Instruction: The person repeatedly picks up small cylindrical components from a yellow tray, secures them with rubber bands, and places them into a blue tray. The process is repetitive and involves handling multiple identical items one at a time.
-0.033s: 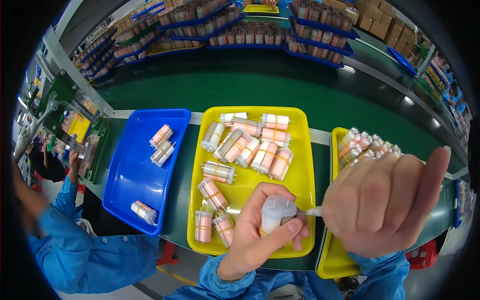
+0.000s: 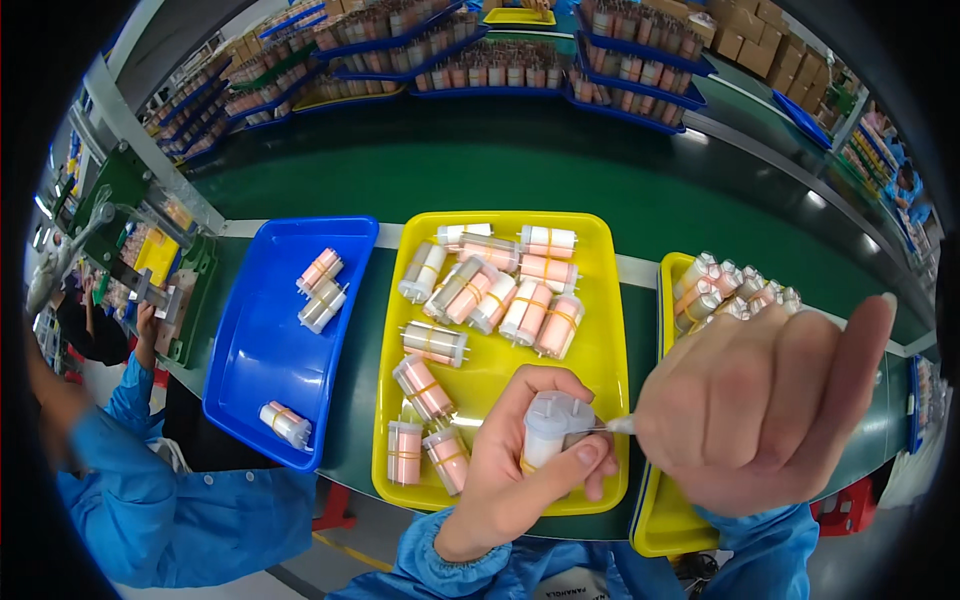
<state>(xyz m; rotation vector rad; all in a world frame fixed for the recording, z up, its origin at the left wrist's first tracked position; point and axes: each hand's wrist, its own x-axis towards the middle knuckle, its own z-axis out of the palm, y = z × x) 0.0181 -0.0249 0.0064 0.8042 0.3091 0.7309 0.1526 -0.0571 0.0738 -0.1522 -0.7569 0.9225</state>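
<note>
My left hand (image 2: 515,470) is closed around a bundle of white and grey cylinders (image 2: 543,445) with a translucent grey plastic cap on top. My right hand (image 2: 755,410) is curled, thumb sticking out, around something mostly hidden. From its left side a white nozzle (image 2: 622,425) with a thin needle points at the capped bundle, the needle reaching the side just under the cap. Below both hands lies a yellow tray (image 2: 505,375) with several similar pink, white and grey bundles (image 2: 430,388), each bound with a yellow band.
To the left, a blue tray (image 2: 270,340) holds 3 bundles. At right, another yellow tray (image 2: 660,530) carries packed bundles (image 2: 735,285), partly behind my right hand. Stacked full trays (image 2: 490,75) stand across the green belt (image 2: 480,160). A co-worker's blue sleeve (image 2: 190,500) is near left, beside a green press (image 2: 185,300).
The right hand and its needle nozzle have shifted very slightly left, toward the capped bundle. My left hand keeps its grip; the trays and bundles stay as they were.
</note>
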